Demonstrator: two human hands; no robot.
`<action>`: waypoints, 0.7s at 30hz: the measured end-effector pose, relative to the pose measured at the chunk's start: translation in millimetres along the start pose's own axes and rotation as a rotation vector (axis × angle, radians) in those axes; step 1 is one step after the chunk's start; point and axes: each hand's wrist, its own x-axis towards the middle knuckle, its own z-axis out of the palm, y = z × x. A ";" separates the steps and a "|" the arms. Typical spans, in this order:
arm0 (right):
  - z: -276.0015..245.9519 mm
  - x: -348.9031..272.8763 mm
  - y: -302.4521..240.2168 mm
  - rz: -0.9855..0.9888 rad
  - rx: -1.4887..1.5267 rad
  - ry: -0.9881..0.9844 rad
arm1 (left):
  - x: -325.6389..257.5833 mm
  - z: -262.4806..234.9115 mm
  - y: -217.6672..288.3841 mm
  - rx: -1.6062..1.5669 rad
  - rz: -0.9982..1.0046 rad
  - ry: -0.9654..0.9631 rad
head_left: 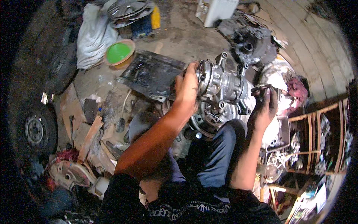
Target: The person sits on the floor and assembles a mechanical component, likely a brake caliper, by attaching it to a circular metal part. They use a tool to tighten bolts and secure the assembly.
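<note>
A silvery metal air-conditioning compressor [229, 84] with several tube-like mounting lugs lies on its side in front of my knees. My left hand [187, 85] grips its round pulley end, with the fingers hidden behind the rim. At the other end, my right hand [265, 102] is raised just beside the compressor, its blackened fingers bent together. Whatever those fingers hold, if anything, is too dark to make out. Under the compressor is another round metal part [214, 114], partly covered by it and by my knee.
A black, oily tray [149, 72] lies beyond my left hand, near a bowl with green inside [118, 53]. Greasy machine parts [250, 43] sit at the far right. Wooden shelving [317, 140] holds metal parts on the right. Wheels [35, 128] stand at the left.
</note>
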 end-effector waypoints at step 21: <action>-92.6 -59.5 -125.2 -0.419 -0.801 -0.196 | -90.9 65.9 -92.0 0.586 0.395 -0.457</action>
